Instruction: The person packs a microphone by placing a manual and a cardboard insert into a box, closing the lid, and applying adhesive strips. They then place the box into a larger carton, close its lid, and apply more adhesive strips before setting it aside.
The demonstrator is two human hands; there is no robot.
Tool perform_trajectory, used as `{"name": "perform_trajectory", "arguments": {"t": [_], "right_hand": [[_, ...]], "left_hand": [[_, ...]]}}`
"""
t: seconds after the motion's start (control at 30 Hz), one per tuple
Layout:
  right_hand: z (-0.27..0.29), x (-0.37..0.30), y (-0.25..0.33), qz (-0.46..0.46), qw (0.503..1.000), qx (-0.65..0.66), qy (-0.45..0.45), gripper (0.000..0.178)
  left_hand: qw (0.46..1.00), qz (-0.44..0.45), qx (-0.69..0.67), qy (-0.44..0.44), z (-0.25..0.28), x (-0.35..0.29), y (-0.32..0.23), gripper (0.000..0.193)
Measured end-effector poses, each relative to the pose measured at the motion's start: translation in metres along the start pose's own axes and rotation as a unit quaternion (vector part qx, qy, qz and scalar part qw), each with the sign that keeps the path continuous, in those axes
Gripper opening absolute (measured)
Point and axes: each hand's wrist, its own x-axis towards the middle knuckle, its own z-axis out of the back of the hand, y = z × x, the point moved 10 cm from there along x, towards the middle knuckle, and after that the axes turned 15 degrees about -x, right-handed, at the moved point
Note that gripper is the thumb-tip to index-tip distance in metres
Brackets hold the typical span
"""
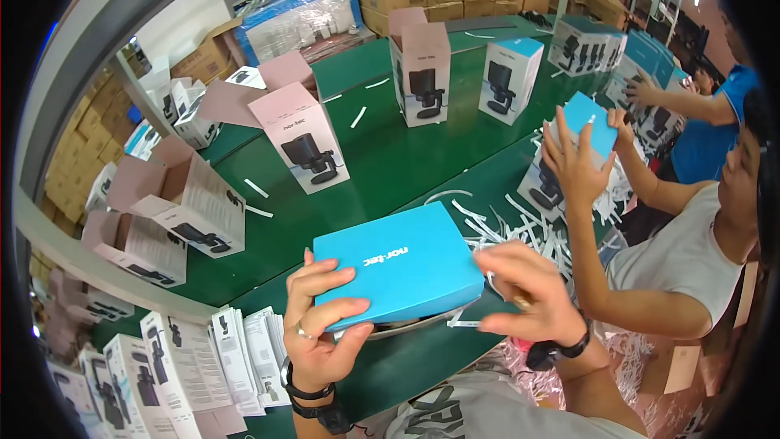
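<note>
My left hand [313,341] grips a box with a bright blue top [398,276]. Its fingers press on the blue top and the thumb lies along the near side. A gap shows along the box's near lower edge. At the box's right corner is my right hand [532,297], fingers curved and thumb apart, with the fingertips at or just touching the edge. A thin white strip [465,323] is by the near right corner. Beyond the box stands a carton with a microphone picture [302,142], its flaps open. What lies under the box is hidden.
Open cartons [199,203] stand at the left, with folded leaflets [244,349] at lower left. Paper strips [512,232] litter the green table [366,158]. At the right, a co-worker's hand [577,158] holds another blue-topped box. More cartons [422,73] stand farther back.
</note>
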Motion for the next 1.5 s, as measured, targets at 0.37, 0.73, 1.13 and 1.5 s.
{"name": "perform_trajectory", "arguments": {"t": [0.37,0.73,1.13,1.5], "right_hand": [[0.001,0.004,-0.009,0.195,0.968,-0.012,-0.156,0.036],[-0.031,-0.007,-0.004,0.274,0.948,-0.099,-0.127,0.027],[-0.022,0.03,-0.013,0.232,0.966,-0.004,-0.114,0.045],[-0.034,0.043,-0.042,0.215,0.966,0.122,-0.081,0.07]], "left_hand": [[0.98,-0.003,0.108,0.166,-0.015,0.015,-0.016,0.04],[0.855,0.06,0.465,0.221,-0.093,-0.012,-0.022,0.056],[0.899,0.096,0.364,0.222,-0.045,0.055,-0.007,0.091],[0.905,0.148,0.274,0.289,-0.071,0.074,-0.003,0.099]]}}
